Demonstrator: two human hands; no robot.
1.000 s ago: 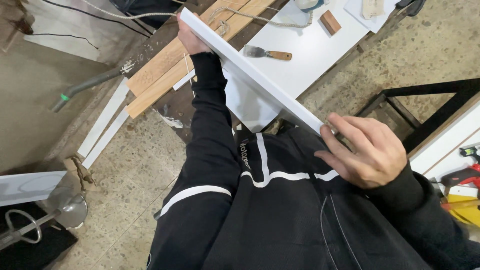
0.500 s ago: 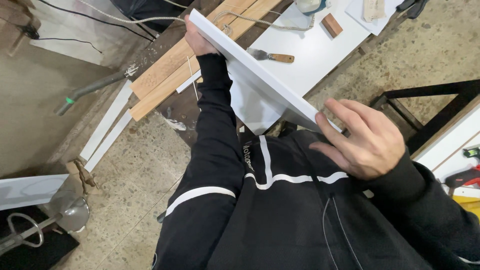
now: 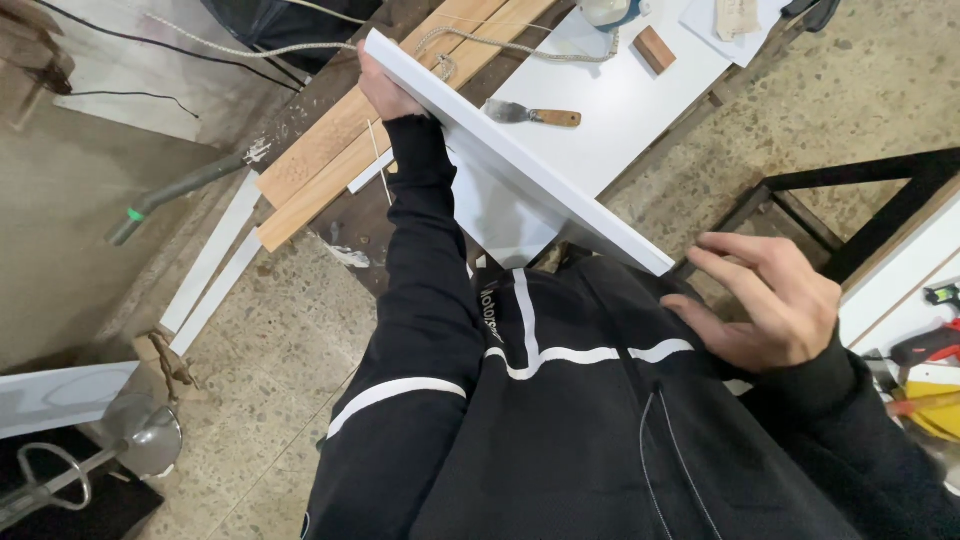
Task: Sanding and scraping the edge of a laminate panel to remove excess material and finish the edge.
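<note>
I hold a long white board [image 3: 520, 155] tilted on edge in front of my chest, running from upper left to lower right. My left hand [image 3: 385, 90] grips its far upper end from underneath, the arm stretched out in a black sleeve. My right hand [image 3: 770, 300] is just past the board's near end, fingers spread, fingertips close to the corner but holding nothing.
A white tabletop [image 3: 620, 95] lies beyond the board with a putty knife [image 3: 535, 115], a small wooden block [image 3: 655, 48] and a rope [image 3: 500, 45]. Wooden planks [image 3: 340, 150] lie to the left. A black metal frame [image 3: 860, 200] stands at right, tools [image 3: 930, 350] beyond it.
My right hand has let go of the board's near end and opened. The board has shifted slightly up and to the left with my left hand.
</note>
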